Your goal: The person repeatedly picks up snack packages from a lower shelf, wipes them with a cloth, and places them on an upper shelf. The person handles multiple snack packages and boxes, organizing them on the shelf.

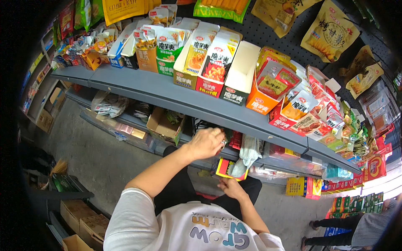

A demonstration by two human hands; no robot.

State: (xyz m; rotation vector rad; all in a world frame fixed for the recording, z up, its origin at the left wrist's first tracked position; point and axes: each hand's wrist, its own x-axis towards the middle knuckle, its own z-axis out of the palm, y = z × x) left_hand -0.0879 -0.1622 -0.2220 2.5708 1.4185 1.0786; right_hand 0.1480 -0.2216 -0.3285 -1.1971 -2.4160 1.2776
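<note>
My left hand (207,142) reaches to the lower shelf, its fingers curled around a small reddish packet (219,151) that they mostly hide. Below it, my right hand (233,189) grips the near edge of a yellow-and-red box (223,166). A pale plastic bag (249,150) hangs from the shelf and partly covers this box. Just left of my left hand stands an open cardboard box (165,125) with dark green packets inside. Red packets (236,140) lie to the right of that hand, under the upper shelf.
Above my hands runs a grey metal shelf (188,97) lined with snack display boxes, including an empty black one (240,73). Snack bags (329,33) hang from the perforated back panel. Cardboard boxes (91,226) stand at lower left. Another person (361,230) is at lower right.
</note>
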